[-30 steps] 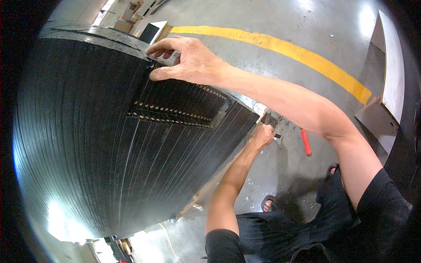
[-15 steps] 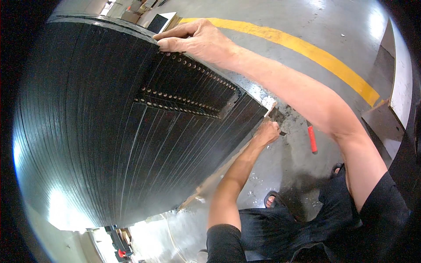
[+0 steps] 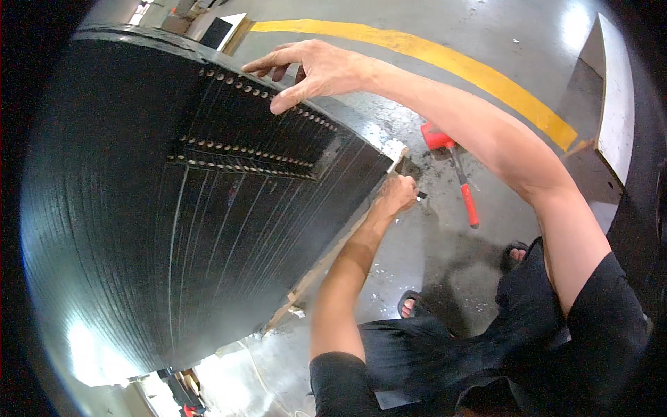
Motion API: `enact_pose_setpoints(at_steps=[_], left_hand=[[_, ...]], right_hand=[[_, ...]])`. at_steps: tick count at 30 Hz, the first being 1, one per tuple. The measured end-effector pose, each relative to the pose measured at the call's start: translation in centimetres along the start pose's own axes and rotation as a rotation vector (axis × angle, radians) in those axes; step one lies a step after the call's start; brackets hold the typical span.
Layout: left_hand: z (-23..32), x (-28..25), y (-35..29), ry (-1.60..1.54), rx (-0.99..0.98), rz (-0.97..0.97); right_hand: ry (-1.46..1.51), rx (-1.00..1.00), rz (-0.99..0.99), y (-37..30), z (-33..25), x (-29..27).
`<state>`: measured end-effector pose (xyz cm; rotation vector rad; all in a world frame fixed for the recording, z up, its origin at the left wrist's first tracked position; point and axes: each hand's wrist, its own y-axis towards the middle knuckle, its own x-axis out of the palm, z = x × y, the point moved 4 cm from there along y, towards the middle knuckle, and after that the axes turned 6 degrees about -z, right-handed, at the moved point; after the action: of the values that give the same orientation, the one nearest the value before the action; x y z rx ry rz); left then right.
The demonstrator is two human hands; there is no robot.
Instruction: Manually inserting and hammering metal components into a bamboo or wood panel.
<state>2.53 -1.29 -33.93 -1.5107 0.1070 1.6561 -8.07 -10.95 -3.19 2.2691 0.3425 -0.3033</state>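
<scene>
Both hands on a big black ribbed panel

Right hand (image 3: pixel 316 69) rests spread on the ribbed panel (image 3: pixel 174 208) by its rivet rows, steadying it; left hand (image 3: pixel 397 194) is closed at the lower corner; a red hammer (image 3: pixel 455 170) lies on the floor

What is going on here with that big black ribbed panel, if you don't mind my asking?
A person is bent over a large black ribbed panel. The right hand rests with spread fingers at its far edge, beside a row of small fasteners. The left hand is closed at the panel's near corner; what it grips is too small to tell. A red-handled hammer lies on the concrete floor nearby.
</scene>
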Motion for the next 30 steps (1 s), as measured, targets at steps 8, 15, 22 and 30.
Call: enact_pose_setpoints(at_steps=[8,15,22,30], left_hand=[[0.7,0.9,1.4,0.020,0.056,-0.029],[0.4,1.0,2.0,0.049,0.093,-0.009],[1.2,0.1,1.7,0.069,0.052,-0.072],[0.9,0.2,1.7,0.025,0.070,-0.003]], right_hand=[[-0.081,0.120,-0.361,-4.1,5.1,0.6],[-0.082,0.203,-0.484,-5.7,6.4,0.9],[-0.185,0.180,-0.450,-5.0,5.1,1.3],[0.119,0.326,-0.403,-5.4,6.1,0.7]])
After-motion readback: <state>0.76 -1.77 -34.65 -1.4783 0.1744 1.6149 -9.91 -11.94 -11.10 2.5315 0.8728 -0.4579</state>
